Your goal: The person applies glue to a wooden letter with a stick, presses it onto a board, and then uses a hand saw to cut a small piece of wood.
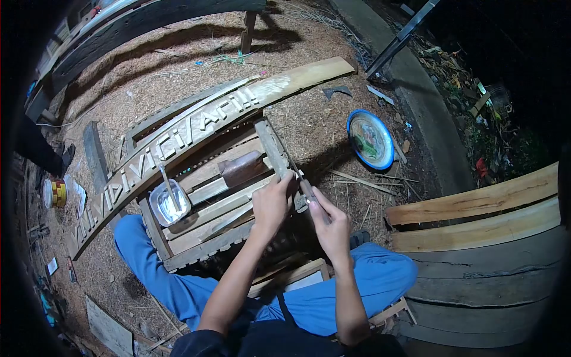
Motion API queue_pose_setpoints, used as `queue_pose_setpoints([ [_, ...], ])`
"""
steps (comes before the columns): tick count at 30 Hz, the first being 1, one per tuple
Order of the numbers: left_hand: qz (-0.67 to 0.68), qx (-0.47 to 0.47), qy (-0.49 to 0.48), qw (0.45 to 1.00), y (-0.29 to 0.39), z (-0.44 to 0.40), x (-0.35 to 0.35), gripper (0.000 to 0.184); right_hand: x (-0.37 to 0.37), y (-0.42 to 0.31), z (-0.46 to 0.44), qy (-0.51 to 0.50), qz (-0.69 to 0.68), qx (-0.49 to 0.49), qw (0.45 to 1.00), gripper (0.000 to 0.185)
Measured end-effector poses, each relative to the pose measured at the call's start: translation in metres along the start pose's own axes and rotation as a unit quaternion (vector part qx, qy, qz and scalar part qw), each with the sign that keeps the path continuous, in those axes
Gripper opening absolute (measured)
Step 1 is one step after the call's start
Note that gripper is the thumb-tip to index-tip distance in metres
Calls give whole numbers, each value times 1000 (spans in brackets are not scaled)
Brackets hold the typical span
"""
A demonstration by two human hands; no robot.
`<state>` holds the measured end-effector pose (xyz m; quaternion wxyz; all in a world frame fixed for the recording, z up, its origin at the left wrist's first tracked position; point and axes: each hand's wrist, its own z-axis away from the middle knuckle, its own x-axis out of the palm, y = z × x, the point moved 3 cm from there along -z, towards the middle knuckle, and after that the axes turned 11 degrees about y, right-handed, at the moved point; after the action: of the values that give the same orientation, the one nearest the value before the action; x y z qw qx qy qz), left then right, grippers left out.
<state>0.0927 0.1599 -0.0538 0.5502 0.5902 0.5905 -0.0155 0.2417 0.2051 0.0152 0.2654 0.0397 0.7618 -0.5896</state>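
My left hand is closed at the right edge of a slatted wooden crate, its fingers pinching something small that I cannot make out. Just to its right, my right hand is wrapped round the handle of a thin dark tool, whose narrow end points up and left past my left fingertips. On the crate's slats lies a brown block. A plastic tub of white paste with a brush in it stands at the crate's left side. A long board with raised letters rests across the crate's far side.
A blue-rimmed round tray lies on the ground at the right. Long planks are at the far right. A wooden bench stands at the back. Another person's leg shows at the left, near a yellow-labelled can.
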Motion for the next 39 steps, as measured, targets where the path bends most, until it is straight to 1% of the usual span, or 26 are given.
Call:
queue_pose_setpoints([
  [2, -1, -5, 3, 1000, 2, 0, -1, 39, -14, 7, 10, 8, -58, 28, 998, 37],
  [4, -4, -12, -4, 1000, 2, -1, -2, 39, -16, 8, 12, 3, -43, 33, 999, 36],
  [6, -8, -13, -15, 1000, 4, -1, -1, 39, -6, 9, 8, 14, -7, -11, 1000, 36],
  [7, -5, -12, -10, 1000, 3, -1, -1, 39, 4, 1, 1, 13, -21, 3, 1000, 36],
  [8, -2, -12, -4, 1000, 2, -1, -1, 39, 16, -2, -7, 16, -6, -14, 1000, 36],
  [10, -6, -2, -1, 1000, -1, 0, 1, 39, 20, 2, -11, -7, -88, 41, 995, 40],
  [11, -5, 4, 1, 1000, -2, 1, 1, 39, 18, 0, -11, -9, -87, 42, 995, 40],
  [13, 6, 2, 2, 1000, -1, 1, 0, 39, 8, -4, -8, -32, -29, 42, 998, 41],
  [16, 2, -3, -2, 1000, 2, 0, 0, 37, -8, 3, 5, -4, -43, 28, 999, 37],
  [18, -10, -7, -5, 1000, 2, -1, 0, 36, -11, 3, 7, -4, -30, 30, 999, 37],
  [20, 0, -11, 1, 1000, 3, 0, 0, 35, -5, -1, 4, 2, 0, 2, 1000, 37],
  [21, -1, -8, -1, 1000, 2, 0, 2, 35, 4, -3, -2, -10, -10, 26, 1000, 36],
  [22, -3, 0, 8, 1000, 0, 0, 3, 35, 8, -5, -7, -7, -12, 27, 1000, 36],
  [24, -9, 8, 19, 1000, -2, 0, 1, 35, 14, -8, -13, -5, -62, 31, 998, 37],
  [25, -6, 13, 19, 1000, -1, -2, 0, 36, 14, 2, -13, -4, -101, 42, 994, 38],
  [26, 0, 16, 16, 1000, -1, 0, 0, 36, 9, 5, -9, -6, -99, 41, 994, 38],
  [28, 12, 9, 19, 1000, 0, 0, 1, 34, -3, 6, 0, -13, -32, 15, 999, 39],
  [30, -3, 3, 16, 1000, 0, 1, 3, 32, -22, 3, 13, -8, -56, 55, 997, 37],
  [32, -2, -2, 11, 1000, -1, 2, 3, 31, -34, 7, 19, -20, -11, 76, 997, 37],
  [33, -2, 0, 6, 1000, 0, 1, 3, 30, -31, 8, 17, -18, -11, 75, 997, 37],
  [35, 1, 3, 9, 1000, 2, 1, 4, 30, -17, 4, 9, -2, -21, 16, 1000, 38],
  [36, 3, 2, 14, 1000, 1, 1, 3, 31, -6, -2, 0, 1, -25, 16, 1000, 38],
  [38, -11, 0, 13, 1000, -1, 2, 4, 31, 13, -13, -17, -16, 19, 25, 999, 38],
  [39, -22, -5, 10, 1000, -1, 1, 3, 32, 12, -7, -19, -22, -29, 10, 999, 38],
])
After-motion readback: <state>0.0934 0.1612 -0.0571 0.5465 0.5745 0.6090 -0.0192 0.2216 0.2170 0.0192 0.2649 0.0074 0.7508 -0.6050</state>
